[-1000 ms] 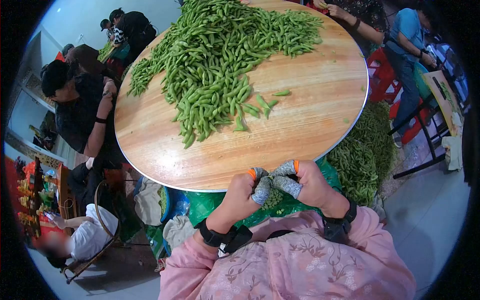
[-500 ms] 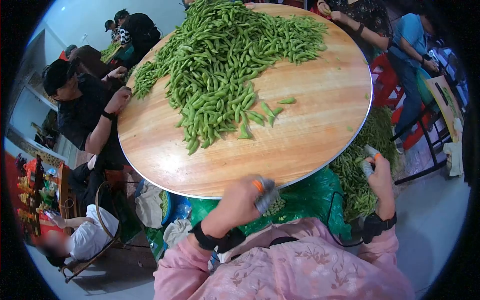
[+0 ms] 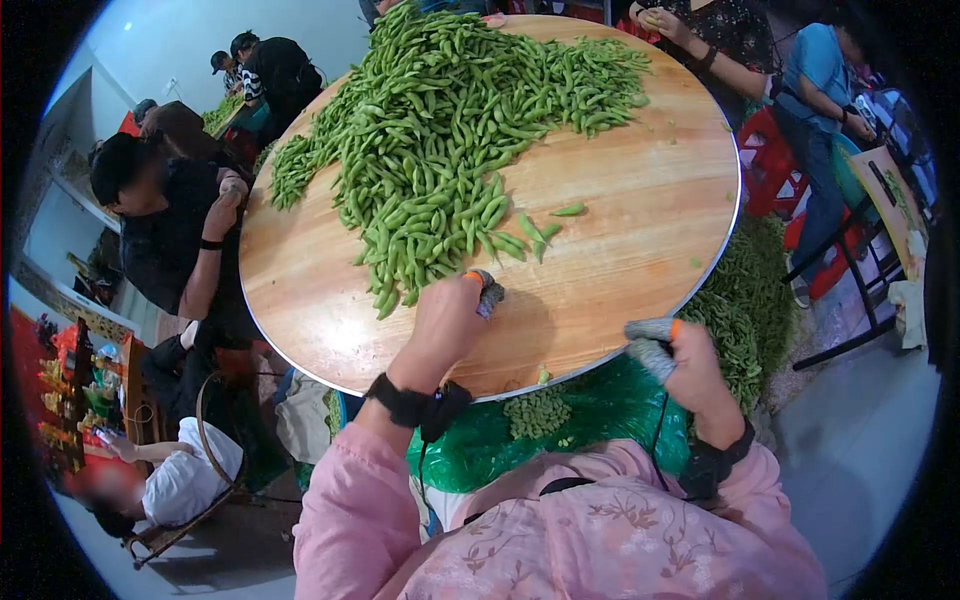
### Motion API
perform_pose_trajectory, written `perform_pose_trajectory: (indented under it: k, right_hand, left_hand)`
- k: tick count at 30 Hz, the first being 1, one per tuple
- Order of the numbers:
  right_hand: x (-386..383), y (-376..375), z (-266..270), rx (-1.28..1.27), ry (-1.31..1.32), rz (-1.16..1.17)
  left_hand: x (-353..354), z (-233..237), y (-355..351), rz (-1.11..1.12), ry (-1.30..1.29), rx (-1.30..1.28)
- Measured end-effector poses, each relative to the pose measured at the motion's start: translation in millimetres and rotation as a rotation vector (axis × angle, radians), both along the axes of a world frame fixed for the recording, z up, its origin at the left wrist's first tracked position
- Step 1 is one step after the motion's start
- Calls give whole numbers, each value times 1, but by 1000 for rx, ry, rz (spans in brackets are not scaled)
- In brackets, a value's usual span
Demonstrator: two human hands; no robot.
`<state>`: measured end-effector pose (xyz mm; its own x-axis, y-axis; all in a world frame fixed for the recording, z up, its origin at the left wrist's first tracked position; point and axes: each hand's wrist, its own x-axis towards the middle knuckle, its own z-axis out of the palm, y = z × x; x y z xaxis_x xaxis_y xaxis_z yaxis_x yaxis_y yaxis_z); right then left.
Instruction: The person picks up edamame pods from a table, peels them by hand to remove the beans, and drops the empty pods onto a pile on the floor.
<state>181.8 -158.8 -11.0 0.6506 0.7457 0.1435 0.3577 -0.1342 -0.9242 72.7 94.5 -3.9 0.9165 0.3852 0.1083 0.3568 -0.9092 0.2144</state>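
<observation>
My left hand (image 3: 448, 318) is over the round wooden table (image 3: 610, 240), beside the lower tip of a heap of green soybean pods (image 3: 430, 150). Its fingers are curled down; grey tape wraps the tips, with an orange band. Whatever those fingers hold is hidden. My right hand (image 3: 692, 372) hovers just off the table's near right edge, grey-wrapped thumb and forefinger apart and nothing seen between them. Below the edge, shelled beans (image 3: 538, 412) lie on a green plastic sheet (image 3: 620, 410) at my lap. A few loose pods (image 3: 538, 232) rest right of the heap.
A large pile of pods or husks (image 3: 745, 310) lies on the floor to my right. A co-worker in black (image 3: 165, 225) sits at the table's left, another person's hands (image 3: 665, 22) are at the far right. A red stool (image 3: 765, 165) stands behind. Someone reclines in a chair (image 3: 215, 440) at lower left.
My left hand has moved from above the shelled beans, up and left to the pod heap. My right hand has come left from the floor pile to the table's edge.
</observation>
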Motion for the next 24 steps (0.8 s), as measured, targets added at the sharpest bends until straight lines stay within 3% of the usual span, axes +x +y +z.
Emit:
perform_pose_trajectory:
  k: [1, 3, 4, 6, 7, 9, 10, 14, 16, 19, 21, 23, 24]
  right_hand:
    - [-5, 8, 4, 3, 1, 0]
    - [-14, 24, 13, -30, 150, 122]
    - [-19, 32, 14, -29, 150, 122]
    - [-24, 48, 15, 131, 423, 258]
    - [-26, 55, 16, 135, 418, 262]
    - [-30, 66, 17, 168, 553, 397]
    - [-30, 69, 10, 166, 496, 392]
    - [-37, 67, 17, 209, 678, 363]
    - [-36, 64, 18, 207, 666, 351]
    - [-40, 59, 18, 209, 646, 325]
    - [-41, 56, 16, 212, 628, 327]
    - [-41, 54, 12, 176, 418, 296]
    - [-40, 52, 15, 174, 419, 295]
  left_hand:
    - [-3, 4, -7, 0, 1, 3]
    - [-10, 10, -23, 78, -385, -763]
    - [-12, 13, -29, 72, -419, -936]
    - [-16, 14, -45, 41, -506, -1029]
    - [-17, 15, -54, 9, -590, -1125]
    - [-20, 23, -70, -25, -598, -1184]
    - [-21, 23, -74, 0, -602, -1231]
    - [-31, 10, -71, -183, -642, -995]
    - [-36, 12, -80, -21, -556, -1125]
    - [-43, 20, -83, -139, -434, -1290]
    - [-47, 18, -82, -133, -474, -1304]
    - [-51, 22, -79, -32, -424, -1324]
    - [-50, 21, -83, 13, -547, -1244]
